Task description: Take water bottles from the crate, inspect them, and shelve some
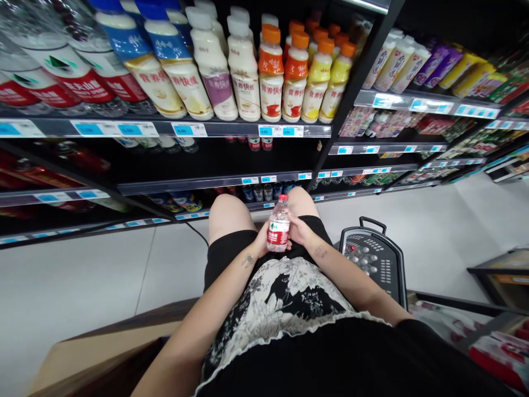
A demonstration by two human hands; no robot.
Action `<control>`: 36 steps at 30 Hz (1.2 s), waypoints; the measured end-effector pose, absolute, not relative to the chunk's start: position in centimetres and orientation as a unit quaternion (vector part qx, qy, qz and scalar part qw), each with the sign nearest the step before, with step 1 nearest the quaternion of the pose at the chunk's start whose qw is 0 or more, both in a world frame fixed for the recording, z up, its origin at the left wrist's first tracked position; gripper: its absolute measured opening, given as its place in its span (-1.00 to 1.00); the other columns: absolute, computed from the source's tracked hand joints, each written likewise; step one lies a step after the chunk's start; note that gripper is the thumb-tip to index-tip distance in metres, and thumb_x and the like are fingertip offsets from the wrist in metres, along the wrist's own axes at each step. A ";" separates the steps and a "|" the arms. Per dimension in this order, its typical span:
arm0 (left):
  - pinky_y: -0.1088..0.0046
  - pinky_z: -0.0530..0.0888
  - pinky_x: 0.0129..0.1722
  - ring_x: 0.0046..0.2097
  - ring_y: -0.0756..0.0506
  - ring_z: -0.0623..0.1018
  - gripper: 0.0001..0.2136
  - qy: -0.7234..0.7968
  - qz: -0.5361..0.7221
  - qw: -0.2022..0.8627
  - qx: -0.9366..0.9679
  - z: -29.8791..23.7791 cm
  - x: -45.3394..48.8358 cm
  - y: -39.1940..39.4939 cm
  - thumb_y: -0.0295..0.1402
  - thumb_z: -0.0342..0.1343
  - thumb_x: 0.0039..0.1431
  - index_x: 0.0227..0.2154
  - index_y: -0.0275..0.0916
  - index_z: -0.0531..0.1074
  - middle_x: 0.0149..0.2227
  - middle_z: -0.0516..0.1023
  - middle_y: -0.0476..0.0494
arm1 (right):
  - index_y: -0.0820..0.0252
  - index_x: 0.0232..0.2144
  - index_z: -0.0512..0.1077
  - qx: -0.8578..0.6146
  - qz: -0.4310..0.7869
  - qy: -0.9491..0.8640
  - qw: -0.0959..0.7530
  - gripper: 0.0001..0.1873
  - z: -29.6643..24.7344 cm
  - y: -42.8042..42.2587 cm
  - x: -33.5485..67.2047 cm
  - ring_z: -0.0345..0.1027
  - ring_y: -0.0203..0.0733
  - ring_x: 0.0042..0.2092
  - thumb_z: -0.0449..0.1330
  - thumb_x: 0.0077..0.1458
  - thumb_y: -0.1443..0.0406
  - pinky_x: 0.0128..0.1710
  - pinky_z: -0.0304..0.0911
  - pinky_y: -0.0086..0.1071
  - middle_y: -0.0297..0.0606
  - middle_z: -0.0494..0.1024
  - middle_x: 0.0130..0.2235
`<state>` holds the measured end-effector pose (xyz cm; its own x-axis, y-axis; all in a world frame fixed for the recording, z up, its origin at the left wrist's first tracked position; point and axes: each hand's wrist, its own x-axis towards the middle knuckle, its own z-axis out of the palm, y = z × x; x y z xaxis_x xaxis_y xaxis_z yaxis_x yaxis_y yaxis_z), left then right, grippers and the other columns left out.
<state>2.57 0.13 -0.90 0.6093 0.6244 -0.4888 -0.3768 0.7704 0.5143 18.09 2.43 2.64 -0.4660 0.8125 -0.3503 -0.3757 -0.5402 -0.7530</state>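
Note:
Between my knees, over my lap, I hold a small clear water bottle [278,232] upright, with a red cap and a red and white label. My left hand [262,240] grips it from the left side, its fingers partly hidden behind the bottle. From the other side my right hand [298,229] closes on it, with some fingertips showing beneath near the base. To the right of my legs a black shopping basket [344,237] stands on the floor, with several small red-capped bottles [363,259] in it.
In front, a dark shelf [231,129] carries several milk drink bottles [270,77] and large water bottles [78,66]. Lower shelves hold cans [258,192]. A cardboard box [95,353] lies at the lower left. More shelving [421,105] runs off to the right.

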 end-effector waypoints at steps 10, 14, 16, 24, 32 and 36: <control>0.22 0.53 -0.47 -0.53 -0.24 0.60 -0.42 0.431 0.334 0.830 0.121 -2.9 3.3 0.5 0.13 -0.11 0.30 -0.26 -0.26 0.62 -0.55 0.62 -0.24 | 0.10 -0.21 0.40 -0.354 0.773 -0.285 0.443 -0.52 1.2 2.8 17.1 0.49 -0.09 -0.13 0.49 -0.18 0.20 -0.11 0.38 -0.24 -0.31 0.59 -0.27; 0.21 0.53 -0.44 -0.53 -0.23 0.59 -0.44 0.453 0.356 0.810 0.112 -2.5 3.5 0.5 0.09 -0.12 0.32 -0.22 -0.27 0.61 -0.54 0.63 -0.22 | 0.12 -0.22 0.40 -0.353 0.778 -0.273 0.443 -0.50 0.8 2.9 17.0 0.48 -0.11 -0.14 0.50 -0.21 0.19 -0.07 0.37 -0.24 -0.32 0.59 -0.29; 0.23 0.56 -0.35 -0.45 -0.22 0.63 -0.55 0.444 0.398 0.796 0.109 -2.0 3.7 0.5 -0.02 -0.04 0.33 -0.17 -0.25 0.61 -0.46 0.67 -0.20 | 0.12 -0.21 0.40 -0.353 0.781 -0.271 0.438 -0.49 1.0 2.9 17.1 0.48 -0.12 -0.15 0.49 -0.21 0.21 -0.06 0.36 -0.25 -0.33 0.58 -0.28; 0.28 0.57 -0.07 -0.15 -0.21 0.68 -0.75 0.435 0.495 0.745 0.105 -0.8 4.2 0.6 -0.26 0.12 0.23 -0.17 -0.27 0.60 -0.22 0.72 -0.21 | 0.10 -0.22 0.36 -0.344 0.789 -0.276 0.428 -0.53 1.8 2.8 17.2 0.47 -0.15 -0.20 0.46 -0.20 0.28 -0.08 0.36 -0.26 -0.38 0.57 -0.30; 0.35 0.50 0.05 -0.07 -0.18 0.66 -0.70 0.485 0.492 0.720 0.068 -0.2 4.3 0.6 -0.30 -0.01 0.32 -0.27 -0.32 0.61 -0.21 0.72 -0.19 | 0.10 -0.23 0.44 -0.313 0.801 -0.282 0.425 -0.67 2.1 2.8 17.1 0.48 -0.09 -0.10 0.37 -0.10 0.25 -0.09 0.34 -0.27 -0.32 0.62 -0.22; 0.30 0.48 0.10 -0.02 -0.21 0.65 -0.71 0.481 0.495 0.720 0.068 -0.2 4.4 0.6 -0.28 0.01 0.30 -0.25 -0.31 0.61 -0.20 0.73 -0.21 | 0.10 -0.25 0.47 -0.315 0.806 -0.269 0.422 -0.70 2.3 2.8 17.0 0.47 -0.07 -0.10 0.35 -0.12 0.27 -0.08 0.34 -0.26 -0.33 0.63 -0.25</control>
